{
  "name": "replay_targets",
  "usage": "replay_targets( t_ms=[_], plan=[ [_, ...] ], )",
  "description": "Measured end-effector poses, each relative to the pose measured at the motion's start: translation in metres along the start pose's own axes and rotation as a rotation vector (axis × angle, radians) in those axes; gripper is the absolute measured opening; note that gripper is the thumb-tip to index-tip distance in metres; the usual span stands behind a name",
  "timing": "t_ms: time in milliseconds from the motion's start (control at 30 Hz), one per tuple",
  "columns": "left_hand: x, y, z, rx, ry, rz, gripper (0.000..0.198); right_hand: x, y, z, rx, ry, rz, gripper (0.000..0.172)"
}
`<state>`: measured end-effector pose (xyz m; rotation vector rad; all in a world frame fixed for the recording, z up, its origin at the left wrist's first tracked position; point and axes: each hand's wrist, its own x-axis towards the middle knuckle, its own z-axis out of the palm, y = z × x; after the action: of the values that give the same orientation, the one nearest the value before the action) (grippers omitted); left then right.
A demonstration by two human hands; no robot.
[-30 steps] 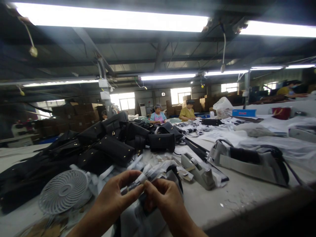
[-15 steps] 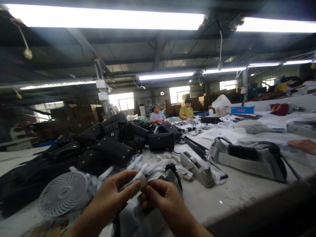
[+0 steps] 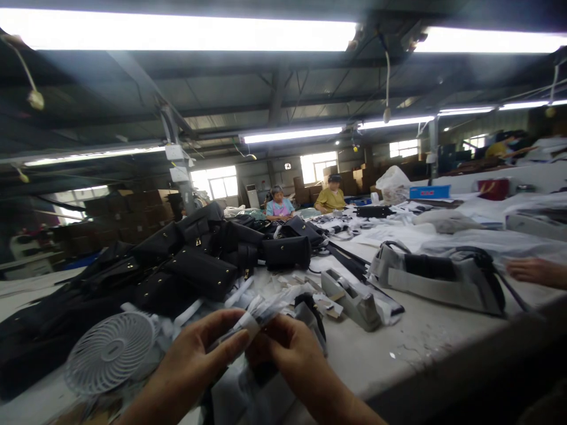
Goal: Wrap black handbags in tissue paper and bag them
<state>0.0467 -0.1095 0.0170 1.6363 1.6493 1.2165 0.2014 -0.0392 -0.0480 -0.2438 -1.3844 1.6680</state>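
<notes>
Just right of the white fan (image 3: 108, 352), the left hand (image 3: 195, 361) and right hand (image 3: 290, 360) pinch the plastic-wrapped strip (image 3: 250, 319), seemingly light, limp and slippery, best gripped at its taped middle.

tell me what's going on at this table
A person's left hand and right hand pinch a small plastic-wrapped piece between them above the worktable. Black bags are piled to the left, by a white fan. A tape dispenser and a grey bag lie to the right, with another person's hand beside the bag.
</notes>
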Motion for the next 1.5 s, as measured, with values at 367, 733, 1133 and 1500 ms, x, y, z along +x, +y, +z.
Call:
replay_targets(
  t_ms=[367, 733, 1133, 1500],
  plan=[
    [0.000, 0.007, 0.002, -0.044, 0.022, -0.054, 0.051, -0.002, -0.007, 0.008, 0.060, 0.024, 0.067, 0.044],
    [-0.003, 0.019, 0.004, -0.053, -0.019, -0.058, 0.046, 0.003, -0.016, 0.009, 0.015, 0.088, 0.054, 0.042],
    [-0.001, 0.016, 0.002, -0.096, -0.084, -0.141, 0.054, 0.014, -0.019, 0.007, 0.016, 0.081, 0.129, 0.042],
    [0.017, 0.010, -0.011, -0.205, -0.068, -0.120, 0.057, 0.001, -0.022, -0.012, 0.091, -0.137, 0.212, 0.031]
  ],
)
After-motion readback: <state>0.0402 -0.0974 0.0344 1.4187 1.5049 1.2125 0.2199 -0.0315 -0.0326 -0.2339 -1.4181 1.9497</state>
